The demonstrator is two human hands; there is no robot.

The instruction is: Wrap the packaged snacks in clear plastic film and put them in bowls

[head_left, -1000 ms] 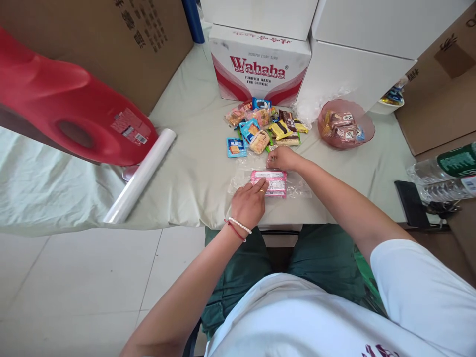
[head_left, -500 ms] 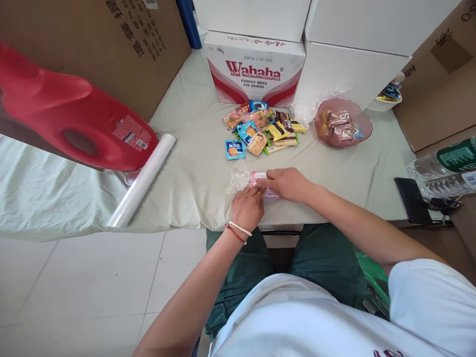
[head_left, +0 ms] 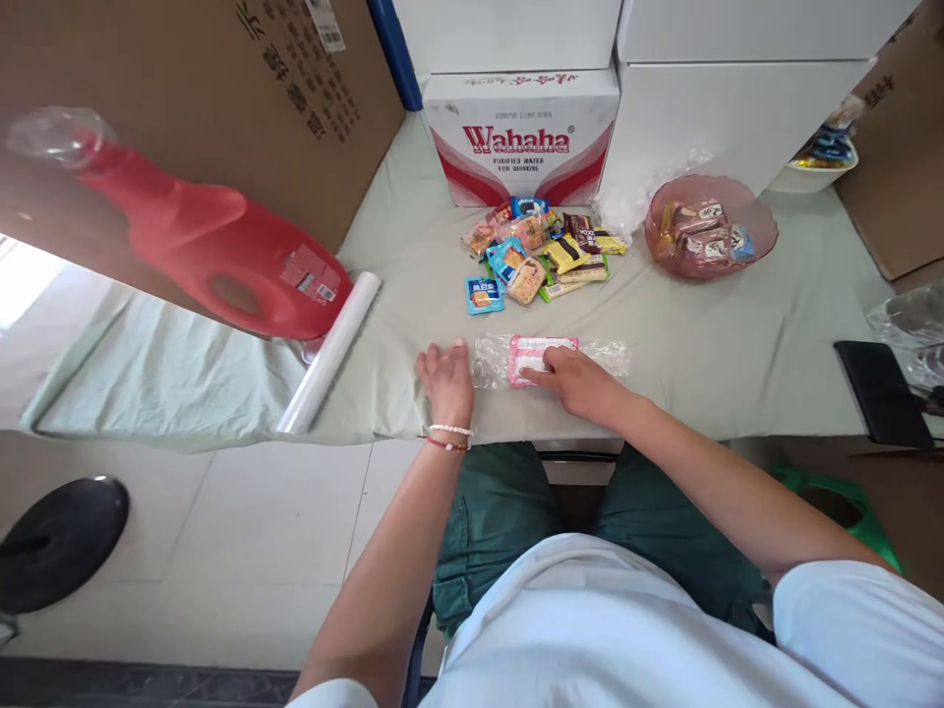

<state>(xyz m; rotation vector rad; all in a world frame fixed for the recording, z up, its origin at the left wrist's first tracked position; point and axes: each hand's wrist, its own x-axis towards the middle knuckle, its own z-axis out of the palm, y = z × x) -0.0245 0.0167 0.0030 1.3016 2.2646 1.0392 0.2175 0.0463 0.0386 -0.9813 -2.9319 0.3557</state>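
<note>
A flat pink-and-white striped pad with a pink edge (head_left: 522, 360) lies on the cloth-covered table in front of me. Crinkled clear plastic film (head_left: 490, 364) shows on both sides of it. My right hand (head_left: 590, 386) rests on the pad's right part, thumb and index finger apart and pressing on top. Its other fingers are partly hidden. Left of the film, my left hand (head_left: 446, 383) is open with spread fingers over the table, holding nothing. Behind the pad is a pile of wrapped snacks (head_left: 525, 280).
A roll of clear film (head_left: 331, 352) leans beside a large red jug (head_left: 243, 256) on the left. To the right stand a pink bowl (head_left: 664, 254) with snack packs and a black phone (head_left: 881, 393). A Wahaha carton (head_left: 516, 182) and white boxes (head_left: 737, 108) line the back.
My left hand has come off the pad and film and moved left, its fingers spreading. My right hand has stayed on the pad, of which more now shows. The view has shifted.
</note>
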